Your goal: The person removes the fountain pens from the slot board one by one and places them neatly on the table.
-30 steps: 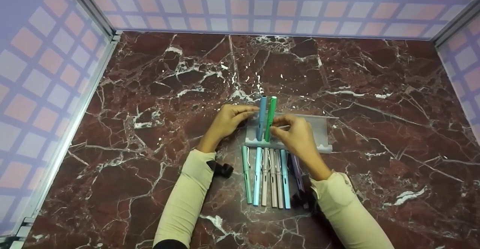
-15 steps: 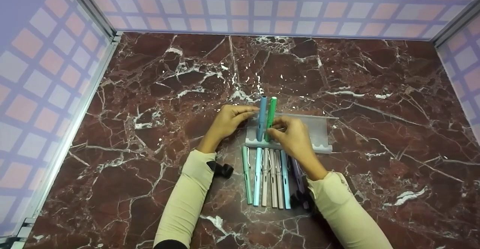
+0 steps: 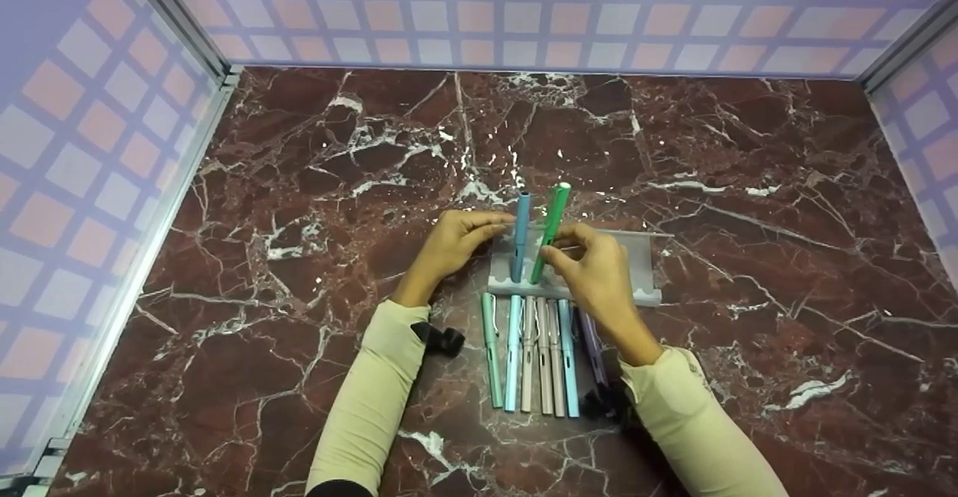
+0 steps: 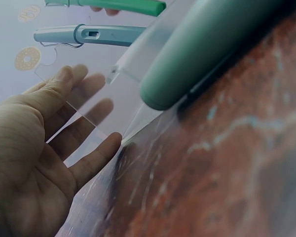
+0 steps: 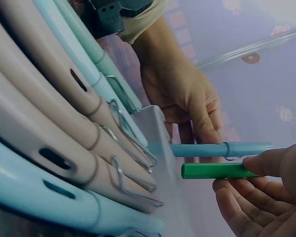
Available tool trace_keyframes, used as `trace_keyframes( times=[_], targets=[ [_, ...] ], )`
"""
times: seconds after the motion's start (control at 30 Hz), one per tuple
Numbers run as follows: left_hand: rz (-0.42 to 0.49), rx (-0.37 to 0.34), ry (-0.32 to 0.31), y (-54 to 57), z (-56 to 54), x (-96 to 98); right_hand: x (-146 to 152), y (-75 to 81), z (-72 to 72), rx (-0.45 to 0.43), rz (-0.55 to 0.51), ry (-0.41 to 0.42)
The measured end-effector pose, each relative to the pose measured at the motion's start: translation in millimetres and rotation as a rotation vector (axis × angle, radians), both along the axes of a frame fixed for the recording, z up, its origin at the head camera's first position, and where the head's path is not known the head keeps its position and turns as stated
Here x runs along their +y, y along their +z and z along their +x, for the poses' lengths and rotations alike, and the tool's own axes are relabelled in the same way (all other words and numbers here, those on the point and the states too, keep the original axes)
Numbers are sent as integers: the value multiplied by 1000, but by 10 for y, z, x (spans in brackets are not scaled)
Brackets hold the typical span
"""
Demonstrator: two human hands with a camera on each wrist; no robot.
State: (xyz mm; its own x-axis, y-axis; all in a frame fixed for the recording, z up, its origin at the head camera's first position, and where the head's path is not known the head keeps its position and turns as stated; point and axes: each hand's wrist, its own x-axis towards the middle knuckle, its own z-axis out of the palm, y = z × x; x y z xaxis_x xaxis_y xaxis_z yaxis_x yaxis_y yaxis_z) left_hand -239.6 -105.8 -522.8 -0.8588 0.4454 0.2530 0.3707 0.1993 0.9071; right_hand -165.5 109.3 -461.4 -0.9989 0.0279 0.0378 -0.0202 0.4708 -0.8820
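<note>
My left hand [image 3: 458, 241] grips the left edge of a clear plastic pen stand [image 3: 636, 257], with several fingers showing through the panel in the left wrist view. A blue pen [image 3: 522, 227] stands in the stand near its left end, leaning back on the panel. Just right of it, my right hand [image 3: 599, 265] pinches a green pen [image 3: 555, 209] between thumb and fingers. The green pen tilts to the right, its lower end close over the stand's notched front ledge [image 3: 576, 293]. In the right wrist view the green pen [image 5: 212, 171] lies alongside the blue one.
In front of the stand several pens lie side by side on the dark red marbled table [image 3: 299, 377]: a green-teal pen [image 3: 491, 351], light blue ones, grey-beige ones and a purple pen [image 3: 591, 340] partly under the right wrist. Checked panels [image 3: 479, 10] enclose the table.
The green pen has gone from nearly upright beside the blue pen to tilted right, its top moving up and right. My right hand shifted slightly right; the left hand stayed put.
</note>
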Motion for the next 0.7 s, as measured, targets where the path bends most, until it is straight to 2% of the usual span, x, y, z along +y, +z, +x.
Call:
trace_keyframes(
  times=[0.23, 0.47, 0.53, 0.7],
  targets=[
    [-1, -43, 17, 32, 21, 9, 131, 38, 79, 38, -6, -18],
    [-21, -54, 29, 201, 99, 33, 266, 18, 191, -2, -34, -11],
    [-17, -64, 29, 221, 108, 37, 304, 19, 226, -16, -21, -14],
    [-19, -69, 41, 102, 56, 33, 410, 17, 306, -30, -14, -24]
  ],
)
